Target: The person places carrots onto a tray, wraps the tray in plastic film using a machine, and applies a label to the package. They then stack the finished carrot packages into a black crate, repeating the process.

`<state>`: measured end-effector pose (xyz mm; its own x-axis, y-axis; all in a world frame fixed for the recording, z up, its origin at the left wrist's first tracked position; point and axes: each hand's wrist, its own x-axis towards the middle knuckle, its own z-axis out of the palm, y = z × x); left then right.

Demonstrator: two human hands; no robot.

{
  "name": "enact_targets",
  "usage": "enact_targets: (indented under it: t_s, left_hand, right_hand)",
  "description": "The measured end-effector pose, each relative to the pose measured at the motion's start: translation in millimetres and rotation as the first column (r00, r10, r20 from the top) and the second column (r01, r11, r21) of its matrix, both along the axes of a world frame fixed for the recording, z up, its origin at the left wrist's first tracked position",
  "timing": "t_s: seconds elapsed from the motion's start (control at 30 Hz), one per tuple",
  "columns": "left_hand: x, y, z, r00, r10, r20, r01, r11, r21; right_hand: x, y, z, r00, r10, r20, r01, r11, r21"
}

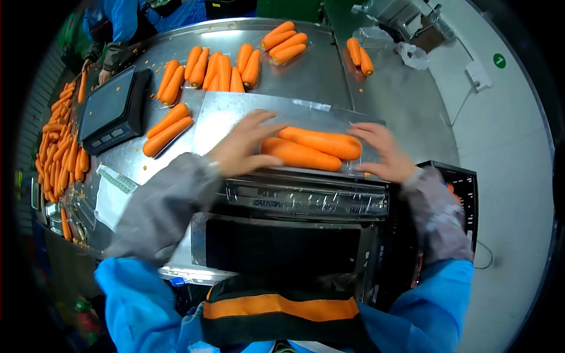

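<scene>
Two large carrots (321,142) lie side by side on the metal top of a wrapping machine (223,109), on what looks like a clear tray. My left hand (247,144) is at their left end, its thumb and fingers apart, fingertips close to or touching the carrots. At the right end is my right hand (385,153), fingers spread around the end of the carrots and the clear plastic there. Just in front of the carrots runs a roll of clear film (306,197), with a dark flat plate (282,246) nearer to me.
Carrot packs (223,70) line the back of the metal table. A black scale (109,109) and a heap of loose carrots (56,159) are at left. Another person's hand (105,76) is beyond the scale. A black crate (465,194) stands at right.
</scene>
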<state>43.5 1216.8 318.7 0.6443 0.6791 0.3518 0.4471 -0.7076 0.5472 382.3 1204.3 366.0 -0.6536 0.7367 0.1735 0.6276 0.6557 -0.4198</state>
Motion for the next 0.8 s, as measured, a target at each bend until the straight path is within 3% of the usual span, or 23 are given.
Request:
enact_targets:
  t_s: [0.03, 0.07, 0.17, 0.23, 0.27, 0.3, 0.37, 0.4, 0.43, 0.47, 0.5, 0.57, 0.6, 0.63, 0.67, 0.7, 0.73, 0.77, 0.8]
  left_hand:
    - [-24.5, -15.7, 8.4, 0.999, 0.030, 0.046, -0.032, 0.999, 0.042]
    - [-52.1, -30.2, 17.1, 0.975, 0.084, -0.207, -0.067, 0.994, 0.090]
    - [-80.9, -65.0, 11.5, 0.866, 0.081, -0.494, 0.028, 0.978, 0.209]
    - [-70.6, -70.0, -9.7, 0.832, 0.055, -0.552, 0.096, 0.966, 0.241]
    - [-63.3, -67.1, -17.6, 0.789, 0.049, -0.612, 0.123, 0.964, 0.235]
    - [-51.3, -64.7, -20.0, 0.836, 0.072, -0.544, 0.101, 0.954, 0.282]
    - [-48.0, -62.1, -29.0, 0.883, 0.061, -0.465, 0.031, 0.981, 0.189]
    - [-51.0, -67.8, -27.0, 0.926, 0.064, -0.373, -0.052, 0.998, 0.042]
    - [-59.3, -70.8, -24.9, 0.931, 0.054, -0.360, -0.147, 0.960, -0.237]
    - [-73.5, -72.8, -12.4, 0.986, 0.080, -0.148, -0.156, 0.766, -0.624]
    - [-83.0, -71.3, 9.0, 0.981, 0.191, 0.044, -0.048, 0.452, -0.891]
    - [-89.7, -58.4, 19.4, 0.790, 0.501, 0.354, 0.166, 0.381, -0.910]
    - [-80.3, -44.3, 15.5, 0.544, 0.552, 0.632, 0.387, 0.503, -0.773]
    - [-67.0, -24.5, 19.7, 0.449, 0.560, 0.696, 0.372, 0.591, -0.716]
    - [-41.1, -6.4, 34.2, 0.354, 0.585, 0.730, 0.393, 0.614, -0.684]
    - [-23.4, 19.2, 24.5, 0.488, 0.574, 0.658, 0.178, 0.672, -0.719]
    - [-23.6, 51.0, -15.0, 0.894, 0.378, 0.239, -0.322, 0.915, -0.244]
    - [-4.5, 45.3, -38.4, 0.898, 0.439, -0.032, -0.440, 0.894, -0.087]
    - [16.3, 40.6, -67.7, 0.850, 0.526, 0.040, -0.501, 0.829, -0.249]
  right_hand:
    - [14.8, -17.1, 19.9, 0.994, 0.027, 0.107, -0.030, 0.999, 0.027]
    - [31.3, -33.7, 30.6, 0.976, 0.051, 0.214, -0.064, 0.996, 0.055]
    - [55.1, -77.4, -1.7, 0.946, 0.066, 0.316, -0.079, 0.996, 0.029]
    - [46.2, -82.4, -29.9, 0.964, 0.098, 0.246, -0.124, 0.988, 0.094]
    - [44.3, -84.0, -47.9, 0.977, 0.050, 0.206, -0.065, 0.996, 0.065]
    - [41.8, -88.6, -60.0, 0.997, -0.052, 0.063, 0.053, 0.998, -0.023]
    - [45.8, -97.0, -72.7, 0.977, -0.190, -0.101, 0.179, 0.977, -0.113]
    - [52.6, -102.6, -70.2, 0.907, -0.356, -0.223, 0.244, 0.878, -0.411]
    - [62.4, -106.5, -63.7, 0.796, -0.537, -0.278, 0.236, 0.699, -0.675]
    - [71.8, -107.7, -51.9, 0.731, -0.607, -0.311, 0.144, 0.583, -0.799]
    - [73.9, -108.8, -29.5, 0.624, -0.720, -0.304, 0.094, 0.455, -0.885]
    - [79.5, -91.2, -3.6, 0.438, -0.684, -0.584, -0.096, 0.611, -0.786]
    - [76.9, -74.4, -1.9, 0.261, -0.698, -0.667, -0.100, 0.667, -0.738]
    - [72.5, -52.3, 1.0, 0.079, -0.683, -0.726, -0.093, 0.720, -0.687]
    - [52.0, -28.2, 6.3, 0.007, -0.673, -0.740, -0.053, 0.739, -0.672]
    - [46.5, -1.6, -7.8, 0.181, -0.659, -0.730, 0.053, 0.748, -0.661]
    - [43.9, 20.3, -34.7, 0.348, -0.635, -0.690, 0.155, 0.765, -0.625]
    - [42.0, 28.9, -64.5, 0.652, -0.563, -0.507, 0.308, 0.808, -0.502]
    - [38.6, 33.1, -84.6, 0.851, -0.477, -0.220, 0.399, 0.860, -0.320]
